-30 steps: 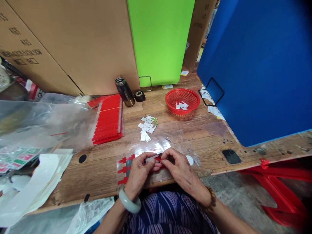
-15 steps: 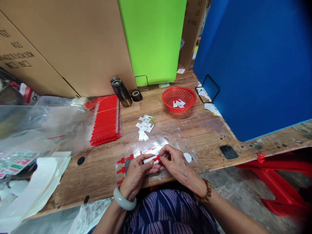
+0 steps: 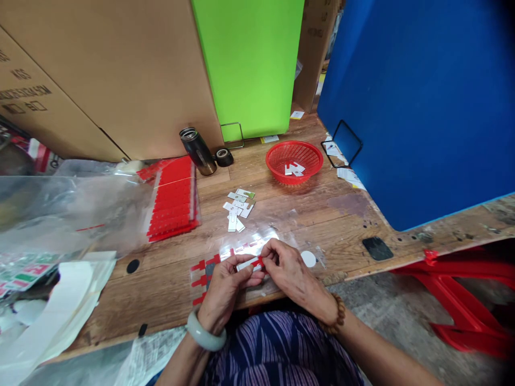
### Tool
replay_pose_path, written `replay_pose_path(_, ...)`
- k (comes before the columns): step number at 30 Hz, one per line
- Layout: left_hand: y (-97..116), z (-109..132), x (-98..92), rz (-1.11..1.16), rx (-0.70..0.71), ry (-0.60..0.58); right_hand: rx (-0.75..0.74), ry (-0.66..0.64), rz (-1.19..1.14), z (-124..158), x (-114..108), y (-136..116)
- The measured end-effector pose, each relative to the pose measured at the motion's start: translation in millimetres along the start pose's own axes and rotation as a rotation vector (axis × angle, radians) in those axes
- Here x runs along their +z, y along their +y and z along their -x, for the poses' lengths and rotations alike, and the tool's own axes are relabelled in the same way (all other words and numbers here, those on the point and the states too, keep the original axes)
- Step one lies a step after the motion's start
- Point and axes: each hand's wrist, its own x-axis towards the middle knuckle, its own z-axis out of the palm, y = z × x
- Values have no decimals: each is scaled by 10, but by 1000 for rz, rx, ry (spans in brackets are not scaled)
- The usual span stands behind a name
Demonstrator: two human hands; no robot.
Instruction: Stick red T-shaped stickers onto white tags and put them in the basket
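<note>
My left hand pinches a small flat metal plate with a slot in it, held just above the table's front edge. At the plate's right end my right hand grips a small red sticker between thumb and fingers; part of it lies against the plate. Beneath both hands is a clear sheet of red stickers, partly hidden by them. Beyond it, several loose slotted metal plates lie in a small heap on the wooden table.
A red basket holds a few plates. To the left lie stacked red sticker sheets, with a dark flask and its lid behind. Green and blue boards stand at the back and right. Plastic bags cover the left.
The view has shifted very slightly. Both hands stay in nearly the same place, still on the metal plate and the red sticker.
</note>
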Motion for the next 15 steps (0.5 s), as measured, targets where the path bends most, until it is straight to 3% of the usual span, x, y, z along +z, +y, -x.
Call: replay_pose_path(15,-51,-47,-52,0,33,6,-37,35,-60,28,59,52)
